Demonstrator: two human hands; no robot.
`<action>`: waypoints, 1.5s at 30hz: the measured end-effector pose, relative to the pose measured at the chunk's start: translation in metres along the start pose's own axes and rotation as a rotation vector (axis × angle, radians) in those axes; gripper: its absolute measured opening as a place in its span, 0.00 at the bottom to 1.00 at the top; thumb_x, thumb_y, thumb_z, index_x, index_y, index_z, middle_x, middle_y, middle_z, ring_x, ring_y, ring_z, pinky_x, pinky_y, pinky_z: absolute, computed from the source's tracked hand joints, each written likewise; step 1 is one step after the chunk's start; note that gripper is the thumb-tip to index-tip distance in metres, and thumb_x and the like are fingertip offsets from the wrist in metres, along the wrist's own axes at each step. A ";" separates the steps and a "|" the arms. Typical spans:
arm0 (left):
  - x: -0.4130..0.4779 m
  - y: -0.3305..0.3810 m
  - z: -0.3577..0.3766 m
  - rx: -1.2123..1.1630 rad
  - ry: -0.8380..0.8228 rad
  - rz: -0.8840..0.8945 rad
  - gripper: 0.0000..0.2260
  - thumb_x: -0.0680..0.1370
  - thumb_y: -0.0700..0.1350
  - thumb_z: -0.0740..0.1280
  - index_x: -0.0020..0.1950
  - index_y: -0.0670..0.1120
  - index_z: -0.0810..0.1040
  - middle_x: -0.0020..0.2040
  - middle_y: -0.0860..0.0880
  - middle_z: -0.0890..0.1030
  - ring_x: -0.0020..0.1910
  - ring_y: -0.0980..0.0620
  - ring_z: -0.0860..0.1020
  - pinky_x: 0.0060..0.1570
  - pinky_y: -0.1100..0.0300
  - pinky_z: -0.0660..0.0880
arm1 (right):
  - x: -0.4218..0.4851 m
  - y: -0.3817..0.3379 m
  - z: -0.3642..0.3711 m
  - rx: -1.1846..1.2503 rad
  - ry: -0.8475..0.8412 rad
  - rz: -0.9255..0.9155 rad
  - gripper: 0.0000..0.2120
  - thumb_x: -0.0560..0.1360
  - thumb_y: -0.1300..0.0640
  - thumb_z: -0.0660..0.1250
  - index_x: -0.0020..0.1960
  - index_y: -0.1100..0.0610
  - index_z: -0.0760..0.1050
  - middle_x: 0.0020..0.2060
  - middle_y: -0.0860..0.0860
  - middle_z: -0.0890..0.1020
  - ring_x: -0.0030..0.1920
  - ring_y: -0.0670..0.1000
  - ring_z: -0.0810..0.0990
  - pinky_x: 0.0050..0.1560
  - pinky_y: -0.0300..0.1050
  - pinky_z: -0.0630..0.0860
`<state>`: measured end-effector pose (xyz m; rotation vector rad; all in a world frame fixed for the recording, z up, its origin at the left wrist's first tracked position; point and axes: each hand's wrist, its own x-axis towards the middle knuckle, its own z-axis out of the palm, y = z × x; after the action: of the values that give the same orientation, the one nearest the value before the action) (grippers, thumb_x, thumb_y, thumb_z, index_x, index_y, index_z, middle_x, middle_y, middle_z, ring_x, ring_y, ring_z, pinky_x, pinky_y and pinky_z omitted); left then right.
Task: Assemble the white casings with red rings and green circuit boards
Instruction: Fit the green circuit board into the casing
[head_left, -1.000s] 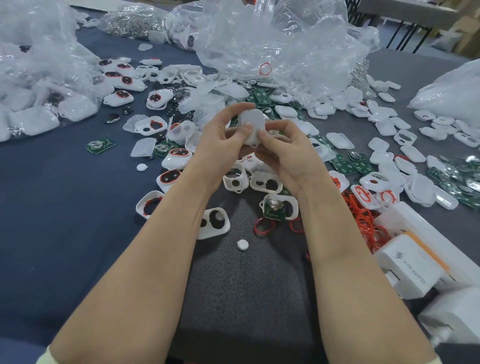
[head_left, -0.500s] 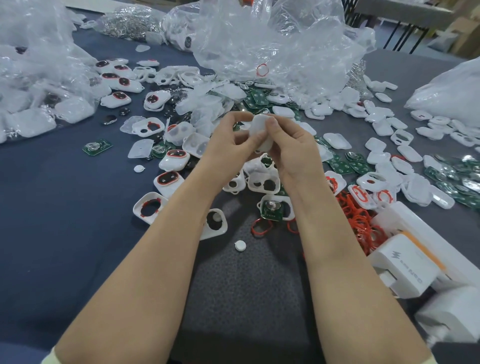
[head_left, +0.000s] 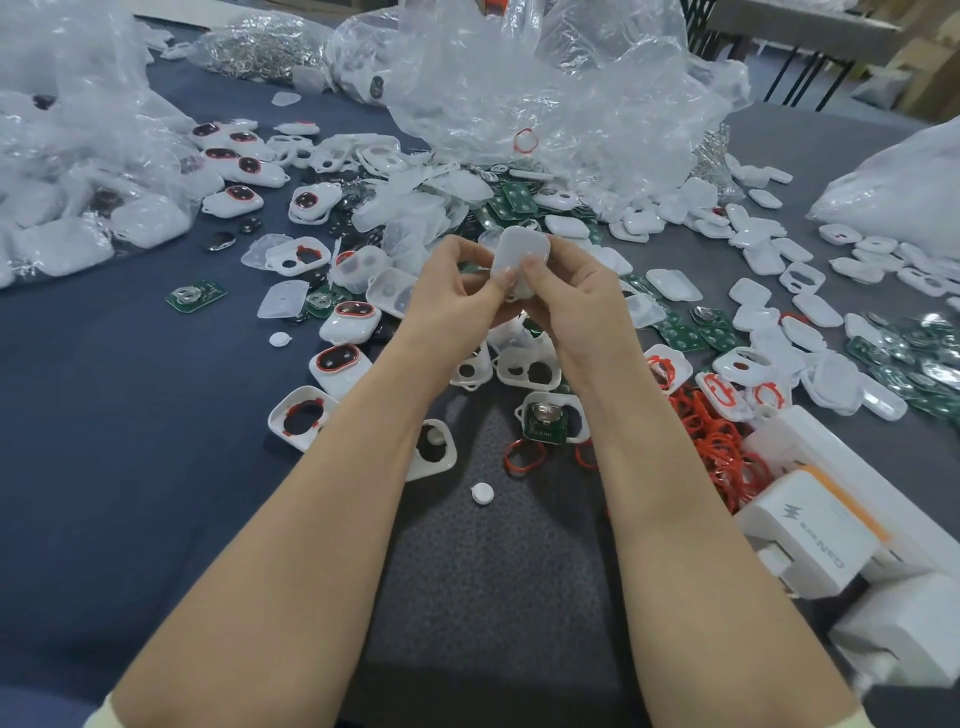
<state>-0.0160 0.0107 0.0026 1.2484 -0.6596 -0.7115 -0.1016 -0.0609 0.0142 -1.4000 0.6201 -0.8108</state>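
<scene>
We hold one white casing (head_left: 521, 253) raised off the table at the centre of the frame, with a smooth face turned toward us, and both hands grasp it. Our left hand (head_left: 457, 293) pinches its lower left edge between thumb and curled fingers. Our right hand (head_left: 579, 304) pinches the lower right edge the same way, and the two thumb tips nearly meet on the shell. We judge that gripping from both sides lets us press parts together evenly, though our fingers hide whatever sits inside or behind the shell. The stock seems laid out for short reaches. Just below our hands an open shell (head_left: 550, 423) lies face up with a green board and its coin cell seated in it, probably waiting for the next part, and a loose red ring (head_left: 523, 456) lies just beside it. The pile of red rings (head_left: 719, 457) sits right of centre, near our right forearm, and the green circuit boards (head_left: 919, 364) are heaped at the right edge among plain white shells. Casings with red rings fitted (head_left: 232, 200) are gathered in the upper left, well apart from the loose parts, which we read as a further-along lot kept separate. A crumpled clear plastic bag (head_left: 545, 88) stands at top centre with shells spilling from under it, and white boxes (head_left: 810, 540) crowd the lower right corner.
</scene>
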 end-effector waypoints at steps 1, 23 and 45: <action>0.000 0.000 0.001 0.010 0.008 0.005 0.06 0.79 0.38 0.66 0.48 0.45 0.69 0.40 0.44 0.81 0.36 0.58 0.83 0.40 0.66 0.79 | 0.000 0.000 0.001 -0.002 0.002 0.001 0.08 0.79 0.67 0.61 0.56 0.62 0.75 0.49 0.60 0.80 0.51 0.58 0.79 0.61 0.59 0.75; 0.008 0.000 -0.003 0.034 0.132 0.011 0.03 0.77 0.39 0.69 0.49 0.45 0.79 0.45 0.46 0.83 0.44 0.52 0.82 0.47 0.61 0.79 | 0.001 -0.002 -0.004 -0.112 0.074 -0.122 0.14 0.78 0.66 0.60 0.61 0.55 0.73 0.54 0.54 0.81 0.51 0.51 0.81 0.54 0.46 0.80; 0.005 0.002 -0.001 0.268 0.153 0.054 0.06 0.78 0.42 0.67 0.54 0.44 0.74 0.50 0.43 0.80 0.52 0.44 0.80 0.56 0.49 0.77 | 0.000 -0.001 -0.005 -0.139 0.044 -0.082 0.12 0.77 0.67 0.64 0.59 0.59 0.75 0.50 0.55 0.83 0.49 0.49 0.82 0.51 0.41 0.80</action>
<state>-0.0120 0.0074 0.0046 1.5094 -0.6749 -0.4879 -0.1058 -0.0644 0.0144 -1.5461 0.6665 -0.8792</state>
